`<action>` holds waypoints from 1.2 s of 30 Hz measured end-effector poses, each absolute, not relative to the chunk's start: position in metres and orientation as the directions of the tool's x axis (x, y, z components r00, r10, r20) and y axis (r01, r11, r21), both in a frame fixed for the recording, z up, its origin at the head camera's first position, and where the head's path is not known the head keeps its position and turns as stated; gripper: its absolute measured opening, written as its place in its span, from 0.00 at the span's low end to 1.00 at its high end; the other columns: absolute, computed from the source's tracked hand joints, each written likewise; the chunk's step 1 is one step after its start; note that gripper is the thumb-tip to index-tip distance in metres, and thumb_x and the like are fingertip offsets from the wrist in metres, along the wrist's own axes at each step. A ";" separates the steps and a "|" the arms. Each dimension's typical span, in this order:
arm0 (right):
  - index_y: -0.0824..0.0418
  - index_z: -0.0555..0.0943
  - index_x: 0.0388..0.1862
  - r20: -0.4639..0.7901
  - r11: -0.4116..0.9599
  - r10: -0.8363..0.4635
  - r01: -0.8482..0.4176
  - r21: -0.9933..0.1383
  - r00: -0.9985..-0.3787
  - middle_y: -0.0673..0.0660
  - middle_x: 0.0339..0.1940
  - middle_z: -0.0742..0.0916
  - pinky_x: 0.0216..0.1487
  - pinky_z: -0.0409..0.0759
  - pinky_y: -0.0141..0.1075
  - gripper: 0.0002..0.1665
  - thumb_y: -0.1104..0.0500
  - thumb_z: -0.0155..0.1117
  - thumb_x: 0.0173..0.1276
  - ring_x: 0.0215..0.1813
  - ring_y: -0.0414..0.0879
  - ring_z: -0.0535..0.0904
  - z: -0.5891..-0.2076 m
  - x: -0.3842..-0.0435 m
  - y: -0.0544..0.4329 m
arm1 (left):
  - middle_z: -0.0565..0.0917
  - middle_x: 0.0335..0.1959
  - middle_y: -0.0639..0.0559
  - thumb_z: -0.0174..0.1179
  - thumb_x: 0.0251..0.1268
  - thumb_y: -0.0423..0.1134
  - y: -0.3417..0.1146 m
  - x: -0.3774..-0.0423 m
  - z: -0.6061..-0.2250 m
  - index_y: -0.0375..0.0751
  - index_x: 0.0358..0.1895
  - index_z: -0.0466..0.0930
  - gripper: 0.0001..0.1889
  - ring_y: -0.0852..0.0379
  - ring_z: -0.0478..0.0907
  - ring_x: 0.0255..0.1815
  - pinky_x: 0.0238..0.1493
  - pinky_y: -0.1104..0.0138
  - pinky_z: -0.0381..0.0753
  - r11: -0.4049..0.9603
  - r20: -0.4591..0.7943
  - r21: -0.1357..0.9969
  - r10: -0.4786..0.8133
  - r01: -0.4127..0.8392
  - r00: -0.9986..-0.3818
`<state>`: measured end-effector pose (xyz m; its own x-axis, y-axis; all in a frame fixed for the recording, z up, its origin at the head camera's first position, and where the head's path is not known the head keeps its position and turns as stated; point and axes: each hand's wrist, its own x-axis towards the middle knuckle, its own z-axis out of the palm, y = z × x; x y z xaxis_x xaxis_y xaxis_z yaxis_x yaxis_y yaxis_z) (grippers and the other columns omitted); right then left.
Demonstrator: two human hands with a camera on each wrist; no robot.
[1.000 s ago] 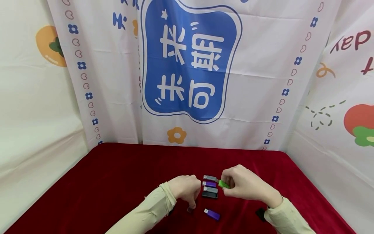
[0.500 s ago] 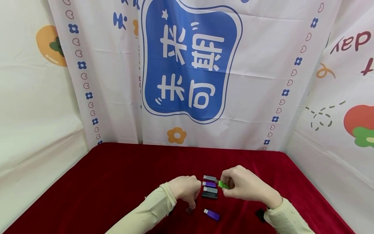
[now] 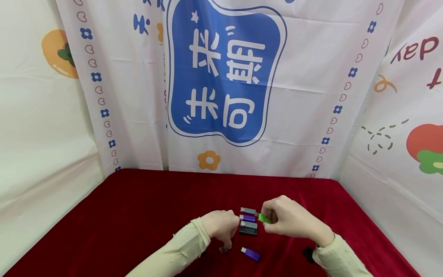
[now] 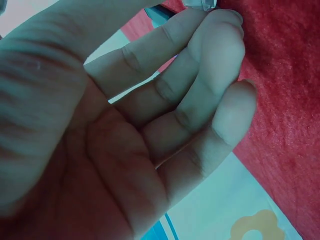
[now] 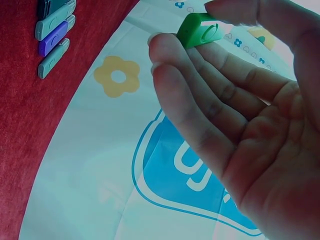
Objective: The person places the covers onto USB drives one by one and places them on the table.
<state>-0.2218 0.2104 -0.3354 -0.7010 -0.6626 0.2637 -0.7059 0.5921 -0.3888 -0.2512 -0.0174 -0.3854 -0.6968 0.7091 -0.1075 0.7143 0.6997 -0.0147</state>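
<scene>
My right hand point(image 3: 290, 217) pinches a bright green USB stick point(image 3: 265, 218) between thumb and fingers, its connector pointing left; the right wrist view also shows the green USB stick point(image 5: 197, 31) at the fingertips. To the left, my left hand point(image 3: 221, 225) reaches down with its thumb and index fingertip at a small clear cap point(image 3: 223, 250) low over the cloth. Only an edge of that clear cap point(image 4: 206, 4) shows in the left wrist view. Between the hands lies a row: a grey USB stick point(image 3: 248, 211), a purple one point(image 3: 247, 218), another grey one point(image 3: 249, 224) and a black one point(image 3: 248, 231).
Nearer me, a separate purple USB stick point(image 3: 250, 254) lies slanted on the dark red cloth point(image 3: 166, 200). A black object point(image 3: 308, 254) sits beside the right sleeve, partly covered. White printed curtains point(image 3: 311, 77) enclose the back and sides.
My left hand has shifted very slightly right and down, and the clear cap shows a little more. The right hand keeps the green USB stick in about the same place.
</scene>
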 end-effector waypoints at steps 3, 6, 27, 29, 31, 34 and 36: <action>0.51 0.82 0.26 0.261 0.593 -0.662 -0.703 -0.392 -0.703 0.41 0.19 0.78 0.23 0.77 0.31 0.08 0.64 0.68 0.53 0.21 0.36 0.74 -0.335 -0.221 0.210 | 0.71 0.12 0.68 0.79 0.42 0.41 -0.017 -0.251 -0.386 0.52 0.13 0.76 0.17 0.71 0.68 0.15 0.20 0.75 0.70 0.688 -0.087 -0.025 0.721 0.725 -0.687; 0.51 0.82 0.26 0.260 0.591 -0.662 -0.703 -0.396 -0.703 0.41 0.19 0.78 0.23 0.77 0.31 0.08 0.65 0.69 0.54 0.21 0.34 0.73 -0.336 -0.221 0.211 | 0.69 0.10 0.67 0.77 0.44 0.41 -0.016 -0.251 -0.387 0.51 0.12 0.74 0.18 0.71 0.67 0.13 0.18 0.75 0.68 0.670 -0.053 -0.044 0.739 0.741 -0.671; 0.51 0.82 0.26 0.257 0.587 -0.665 -0.703 -0.400 -0.701 0.41 0.19 0.78 0.23 0.76 0.31 0.08 0.65 0.68 0.54 0.21 0.37 0.74 -0.338 -0.222 0.212 | 0.68 0.11 0.62 0.77 0.43 0.50 -0.008 -0.248 -0.391 0.50 0.13 0.70 0.21 0.66 0.62 0.13 0.17 0.70 0.68 0.641 -0.002 -0.201 0.756 0.741 -0.654; 0.51 0.82 0.26 0.257 0.588 -0.665 -0.703 -0.399 -0.702 0.41 0.19 0.78 0.23 0.76 0.31 0.08 0.65 0.68 0.54 0.21 0.37 0.74 -0.338 -0.222 0.211 | 0.67 0.09 0.62 0.76 0.44 0.49 -0.009 -0.248 -0.392 0.49 0.13 0.70 0.21 0.67 0.62 0.12 0.16 0.71 0.68 0.644 -0.006 -0.165 0.757 0.747 -0.654; 0.50 0.82 0.26 0.260 0.589 -0.664 -0.705 -0.394 -0.701 0.41 0.19 0.78 0.23 0.76 0.31 0.09 0.65 0.69 0.54 0.21 0.36 0.74 -0.337 -0.221 0.211 | 0.67 0.08 0.63 0.76 0.46 0.48 -0.010 -0.250 -0.392 0.49 0.12 0.70 0.21 0.68 0.63 0.11 0.16 0.73 0.67 0.645 -0.004 -0.119 0.760 0.755 -0.650; 0.49 0.81 0.26 0.271 0.592 -0.662 -0.709 -0.383 -0.699 0.40 0.18 0.78 0.22 0.76 0.31 0.09 0.64 0.69 0.53 0.20 0.36 0.74 -0.337 -0.222 0.211 | 0.64 0.06 0.64 0.75 0.48 0.45 -0.012 -0.253 -0.391 0.50 0.10 0.69 0.22 0.70 0.62 0.09 0.14 0.75 0.64 0.636 0.006 -0.044 0.772 0.771 -0.636; 0.49 0.81 0.26 0.275 0.593 -0.661 -0.711 -0.378 -0.698 0.40 0.18 0.78 0.22 0.76 0.31 0.09 0.64 0.69 0.53 0.21 0.36 0.74 -0.336 -0.222 0.211 | 0.61 0.05 0.64 0.73 0.48 0.43 -0.014 -0.255 -0.389 0.50 0.08 0.67 0.23 0.70 0.58 0.08 0.12 0.75 0.60 0.620 0.019 0.004 0.785 0.785 -0.620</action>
